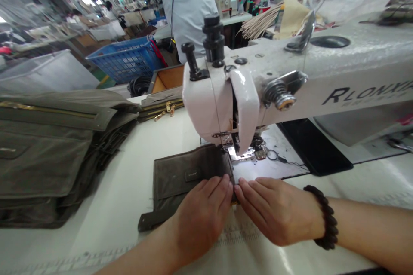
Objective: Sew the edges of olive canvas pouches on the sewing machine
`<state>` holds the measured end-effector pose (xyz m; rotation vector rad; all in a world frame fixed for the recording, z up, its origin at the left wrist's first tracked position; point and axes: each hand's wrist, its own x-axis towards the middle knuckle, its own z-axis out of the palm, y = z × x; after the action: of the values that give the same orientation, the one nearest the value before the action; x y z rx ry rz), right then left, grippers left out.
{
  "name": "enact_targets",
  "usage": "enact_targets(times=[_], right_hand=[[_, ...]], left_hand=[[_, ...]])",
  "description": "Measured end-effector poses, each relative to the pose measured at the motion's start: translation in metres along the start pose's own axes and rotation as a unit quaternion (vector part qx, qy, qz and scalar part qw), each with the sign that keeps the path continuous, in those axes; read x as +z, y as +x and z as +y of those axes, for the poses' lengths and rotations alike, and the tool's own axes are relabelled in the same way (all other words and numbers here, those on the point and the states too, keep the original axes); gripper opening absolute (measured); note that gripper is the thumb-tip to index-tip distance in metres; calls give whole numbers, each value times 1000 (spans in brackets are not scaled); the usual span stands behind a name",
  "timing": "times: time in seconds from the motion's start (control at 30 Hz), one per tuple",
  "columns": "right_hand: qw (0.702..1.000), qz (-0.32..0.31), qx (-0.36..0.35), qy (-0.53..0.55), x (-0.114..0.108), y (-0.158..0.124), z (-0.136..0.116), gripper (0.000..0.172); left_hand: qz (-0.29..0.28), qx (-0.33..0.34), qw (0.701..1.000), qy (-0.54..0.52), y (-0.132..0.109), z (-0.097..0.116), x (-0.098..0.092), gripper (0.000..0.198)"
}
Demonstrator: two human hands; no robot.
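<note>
A person's left hand [201, 219] and right hand [277, 210] lie side by side, fingers extended and fingertips almost meeting, pressing down rather than gripping. The left hand rests on a dark olive-brown canvas panel [183, 180] lying on a white surface [109, 172], while the right hand's fingertips reach its edge. Directly ahead of the hands looms a white industrial sewing machine [209, 103]. Its head sits just beyond the fingertips, close enough that a finger could be caught if it slid under the needle as the canvas moved. A scrap of brass zipper [234, 202] shows between the hands, mostly covered by them. The needle and presser foot are hard to make out — hidden by the machine's white casing and glare.
</note>
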<state>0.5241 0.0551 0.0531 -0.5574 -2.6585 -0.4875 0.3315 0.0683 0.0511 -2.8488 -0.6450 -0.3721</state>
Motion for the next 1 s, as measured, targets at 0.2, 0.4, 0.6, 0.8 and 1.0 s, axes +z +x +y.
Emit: enact_targets(times=[0.2, 0.4, 0.6, 0.8, 1.0], right_hand=[[1000, -12, 5, 3, 0, 0, 0, 30], [999, -30, 11, 12, -2, 0, 0, 30], [1000, -16, 21, 2, -4, 3, 2, 33], [998, -50, 16, -19, -3, -1, 1, 34], [996, -82, 18, 10, -3, -3, 2, 31]], left_hand=[[-3, -7, 1000, -5, -1, 0, 0, 36], [-16, -18, 1000, 3, 2, 2, -3, 34], [-3, -30, 999, 28, 2, 1, -7, 35], [9, -24, 999, 21, 8, 0, -9, 37], [7, -50, 999, 11, 10, 6, -7, 40]])
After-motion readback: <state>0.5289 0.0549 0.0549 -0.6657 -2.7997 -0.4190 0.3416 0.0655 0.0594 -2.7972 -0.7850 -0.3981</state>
